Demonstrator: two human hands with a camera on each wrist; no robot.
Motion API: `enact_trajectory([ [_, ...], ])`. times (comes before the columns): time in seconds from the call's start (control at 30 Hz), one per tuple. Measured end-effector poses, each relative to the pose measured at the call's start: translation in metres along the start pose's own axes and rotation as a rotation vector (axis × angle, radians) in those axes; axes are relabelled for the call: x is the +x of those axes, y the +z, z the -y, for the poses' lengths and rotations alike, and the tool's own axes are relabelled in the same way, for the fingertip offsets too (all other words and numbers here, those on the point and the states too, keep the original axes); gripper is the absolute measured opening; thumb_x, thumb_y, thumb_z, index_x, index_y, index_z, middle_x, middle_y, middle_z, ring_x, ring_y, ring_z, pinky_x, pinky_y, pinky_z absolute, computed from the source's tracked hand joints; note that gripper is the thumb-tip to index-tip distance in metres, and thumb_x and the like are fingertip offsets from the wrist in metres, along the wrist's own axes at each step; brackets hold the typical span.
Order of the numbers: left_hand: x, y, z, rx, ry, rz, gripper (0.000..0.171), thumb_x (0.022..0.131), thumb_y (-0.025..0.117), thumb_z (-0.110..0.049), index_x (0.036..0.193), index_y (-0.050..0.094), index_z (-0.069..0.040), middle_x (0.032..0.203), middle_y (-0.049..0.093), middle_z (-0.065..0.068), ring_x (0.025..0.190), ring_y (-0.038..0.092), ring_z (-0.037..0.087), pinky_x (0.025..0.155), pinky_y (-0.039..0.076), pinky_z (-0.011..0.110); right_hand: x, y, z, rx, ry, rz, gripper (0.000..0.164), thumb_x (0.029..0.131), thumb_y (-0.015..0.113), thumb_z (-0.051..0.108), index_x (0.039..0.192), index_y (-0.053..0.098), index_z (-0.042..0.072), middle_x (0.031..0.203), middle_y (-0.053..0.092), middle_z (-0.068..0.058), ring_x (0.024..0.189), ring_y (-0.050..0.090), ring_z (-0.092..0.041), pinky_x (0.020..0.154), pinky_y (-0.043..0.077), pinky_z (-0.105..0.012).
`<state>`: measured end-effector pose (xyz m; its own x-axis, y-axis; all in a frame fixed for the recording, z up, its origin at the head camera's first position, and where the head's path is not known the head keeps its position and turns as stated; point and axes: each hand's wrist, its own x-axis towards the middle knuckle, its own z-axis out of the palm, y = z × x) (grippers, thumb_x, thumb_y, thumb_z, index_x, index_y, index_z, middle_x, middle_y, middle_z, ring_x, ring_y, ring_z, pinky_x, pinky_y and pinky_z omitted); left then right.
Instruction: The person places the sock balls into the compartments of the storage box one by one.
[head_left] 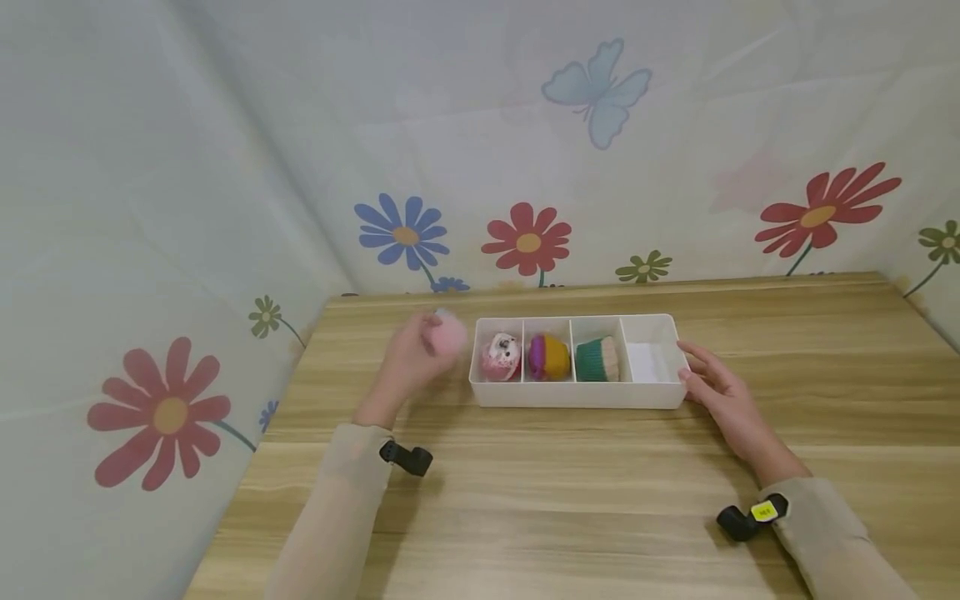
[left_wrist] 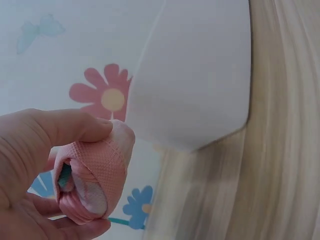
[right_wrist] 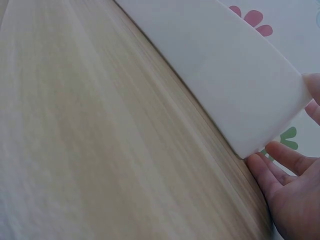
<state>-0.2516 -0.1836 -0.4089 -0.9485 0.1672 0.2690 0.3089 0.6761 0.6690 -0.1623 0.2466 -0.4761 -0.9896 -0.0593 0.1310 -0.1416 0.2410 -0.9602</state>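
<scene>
My left hand (head_left: 416, 354) holds a rolled pair of pink socks (head_left: 447, 333) just left of a white box. In the left wrist view, thumb and fingers curl round the pink roll (left_wrist: 107, 170), with a bit of teal showing in its fold. The long white divided box (head_left: 577, 396) has four compartments. From the left lie a pink-and-white rolled sock (head_left: 501, 358), a purple-and-mustard one (head_left: 549, 358) and a teal one with a beige end (head_left: 596, 360); the rightmost compartment is bare. My right hand (head_left: 716, 387) touches the box's right end with fairly straight fingers.
The box stands on a wood-grain table (head_left: 562, 500), towards the back. A pale curtain (head_left: 450, 125) printed with flowers and a butterfly hangs behind the table and along its left side. Each wrist wears a small black camera (head_left: 408, 458).
</scene>
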Motion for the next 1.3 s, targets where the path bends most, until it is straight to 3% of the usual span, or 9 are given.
enact_trajectory([
  [0.37,0.0,0.0,-0.019,0.016,0.06,-0.01,0.052,0.069,0.08,-0.023,0.11,0.052,-0.005,0.103,0.054,0.009,0.087,0.05,0.022,0.07,0.048,0.035,-0.001,-0.001,-0.002,-0.012,0.003,-0.003,0.052,0.098,0.047,0.029,0.146,0.03,0.018,0.133,0.04,-0.027,0.104,0.048,-0.004,0.079,0.044,-0.012],
  [0.57,-0.001,0.003,-0.028,-0.025,0.118,-0.029,0.052,0.069,0.081,-0.02,0.111,0.053,-0.005,0.111,0.054,0.009,0.095,0.05,0.021,0.078,0.048,0.036,-0.001,-0.002,-0.001,-0.007,0.002,-0.008,0.051,0.098,0.046,0.029,0.146,0.031,0.018,0.133,0.04,-0.027,0.104,0.048,-0.002,0.079,0.044,-0.012],
  [1.03,0.007,0.031,-0.067,-0.089,0.253,0.008,0.052,0.07,0.08,-0.016,0.112,0.052,-0.005,0.112,0.053,0.007,0.095,0.048,0.02,0.076,0.051,0.034,0.001,0.0,0.002,0.014,0.024,0.0,0.052,0.098,0.046,0.031,0.146,0.03,0.017,0.134,0.038,-0.027,0.106,0.048,-0.008,0.081,0.044,-0.013],
  [1.3,0.01,0.053,-0.092,-0.093,0.318,0.072,0.051,0.073,0.078,-0.02,0.114,0.051,-0.008,0.116,0.051,0.005,0.103,0.046,0.018,0.078,0.051,0.03,0.0,-0.001,0.003,0.025,0.025,-0.001,0.052,0.097,0.047,0.031,0.145,0.031,0.019,0.134,0.038,-0.027,0.105,0.049,-0.007,0.081,0.045,-0.013],
])
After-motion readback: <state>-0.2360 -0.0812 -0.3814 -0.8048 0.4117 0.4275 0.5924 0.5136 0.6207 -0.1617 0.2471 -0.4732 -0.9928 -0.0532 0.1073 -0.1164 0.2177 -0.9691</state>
